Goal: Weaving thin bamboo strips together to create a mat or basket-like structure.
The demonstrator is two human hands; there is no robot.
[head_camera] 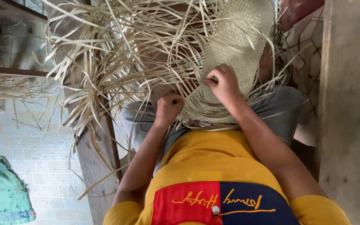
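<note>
Yellow shirt nearest, left hand fisted around loose strips, right hand fingers pinching a strand on woven mat

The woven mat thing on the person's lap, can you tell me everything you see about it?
The woven mat is pale straw-coloured, plaited from flat strips in a tight checked pattern. Only part is finished; long loose strips fan out from its edge. It rests over the person's knees. The right hand pinches strips at its edge, and the left hand grips strips beside it.
</note>
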